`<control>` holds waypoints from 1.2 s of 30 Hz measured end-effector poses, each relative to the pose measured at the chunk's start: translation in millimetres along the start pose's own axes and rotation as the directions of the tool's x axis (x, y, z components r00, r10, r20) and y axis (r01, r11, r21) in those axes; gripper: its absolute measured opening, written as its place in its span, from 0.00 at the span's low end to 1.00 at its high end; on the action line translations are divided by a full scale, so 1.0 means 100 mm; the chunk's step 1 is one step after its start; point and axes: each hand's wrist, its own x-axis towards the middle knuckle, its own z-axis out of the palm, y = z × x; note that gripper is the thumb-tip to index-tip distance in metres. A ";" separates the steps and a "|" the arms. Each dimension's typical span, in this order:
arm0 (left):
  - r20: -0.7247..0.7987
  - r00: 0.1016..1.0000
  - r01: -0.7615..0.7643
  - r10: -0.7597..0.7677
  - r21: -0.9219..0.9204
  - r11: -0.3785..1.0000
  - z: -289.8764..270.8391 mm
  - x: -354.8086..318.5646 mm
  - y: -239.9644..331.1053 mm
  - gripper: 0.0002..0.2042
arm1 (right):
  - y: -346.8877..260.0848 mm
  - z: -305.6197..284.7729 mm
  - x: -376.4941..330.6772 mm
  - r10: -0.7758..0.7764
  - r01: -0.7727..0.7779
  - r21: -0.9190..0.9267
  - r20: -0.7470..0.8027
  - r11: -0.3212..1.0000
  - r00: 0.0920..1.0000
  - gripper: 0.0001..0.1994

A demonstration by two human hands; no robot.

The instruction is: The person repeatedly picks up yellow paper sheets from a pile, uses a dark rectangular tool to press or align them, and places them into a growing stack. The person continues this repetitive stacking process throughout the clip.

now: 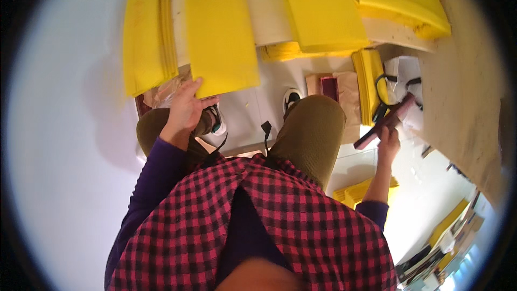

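While the left hand (186, 109) is at the near left corner of a yellow sheet (221, 37), the right hand (389, 140) holds a dark red bar (383, 122) well apart to the right, its fingers closed around it. One left finger overlaps the sheet's edge, with another digit near the corner; whether they pinch it cannot be determined.

Progress is judged partial. A layered yellow stack (148, 37) lies left of the sheet and further yellow sheets (323, 11) lie right of it; which are finished and which outstanding cannot be established. The sheet at the left hand is assessed as the piece in work.

The surface (267, 16) is pale and wood-like, with small dark marks; yellow sheets overhang its near edge. Below, on a glossy pale floor (253, 116), brown paper (349, 99) bears a dark red box (329, 88), beside a yellow bundle (366, 86). A wooden panel (468, 75) stands at right; assorted items (447, 242) at lower right are indistinct.
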 end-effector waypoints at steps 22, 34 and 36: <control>0.033 0.999 -0.009 0.013 -0.122 0.993 0.01 0.08 -0.32 0.13 | -4.54 0.42 -0.34 -0.648 0.690 -0.003 0.344 0.723 0.680 0.22; 0.027 0.999 -0.043 0.048 -0.161 0.986 0.02 0.11 -0.35 0.11 | -5.00 1.11 -0.22 -0.453 0.629 -0.223 0.524 0.745 0.721 0.19; 0.034 0.998 -0.038 0.045 -0.181 0.983 0.03 0.11 -0.36 0.11 | -5.01 1.12 -0.23 -0.466 0.652 -0.227 0.536 0.723 0.704 0.19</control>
